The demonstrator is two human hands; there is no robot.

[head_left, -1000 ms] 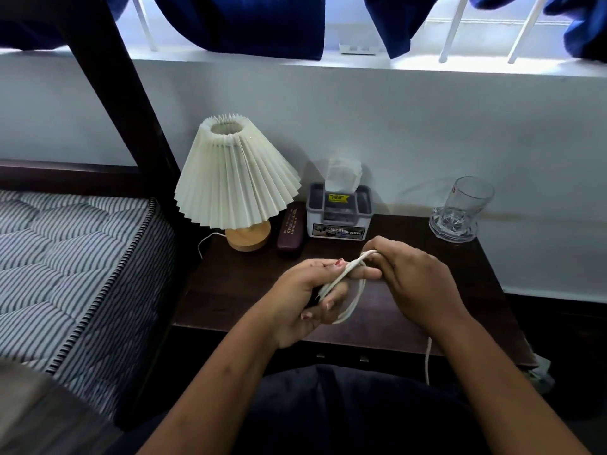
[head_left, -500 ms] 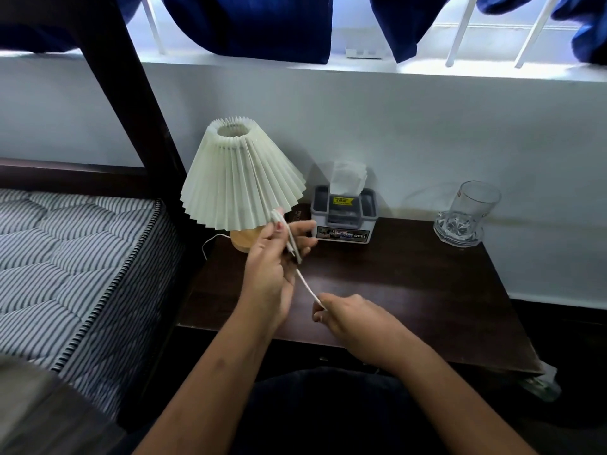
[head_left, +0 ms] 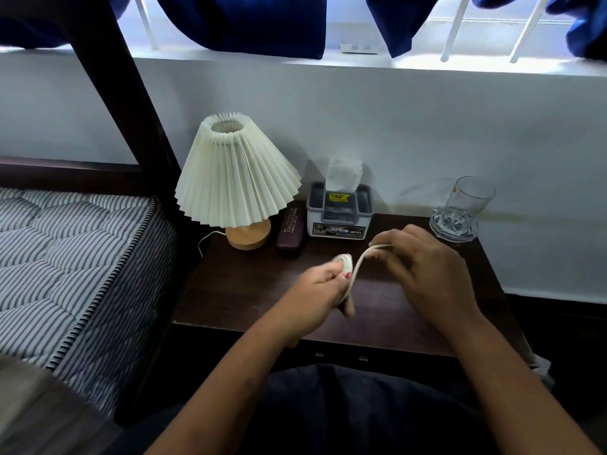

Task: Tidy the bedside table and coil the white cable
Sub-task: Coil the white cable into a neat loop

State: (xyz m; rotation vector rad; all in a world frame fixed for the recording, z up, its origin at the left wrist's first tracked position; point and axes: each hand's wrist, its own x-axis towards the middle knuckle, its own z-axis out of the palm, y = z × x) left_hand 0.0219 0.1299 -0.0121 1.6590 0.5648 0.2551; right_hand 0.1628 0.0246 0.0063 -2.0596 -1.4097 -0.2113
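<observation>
As L hand (head_left: 320,290) grips cable (head_left: 358,262), R hand (head_left: 423,267) pinches.

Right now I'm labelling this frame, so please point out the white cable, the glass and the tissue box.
white cable (head_left: 361,257): head view, on the arching strand.
glass (head_left: 469,200): head view, clear side wall.
tissue box (head_left: 338,230): head view, front label.

Left hand (head_left: 315,290) blurred where it grips the white cable (head_left: 356,267), cable's far part hidden behind the right hand (head_left: 423,270), mattress (head_left: 65,257) cut off at 9 o'clock, blue curtains (head_left: 243,21) cut off at 12 o'clock, dark case (head_left: 290,233) words too small to read
</observation>
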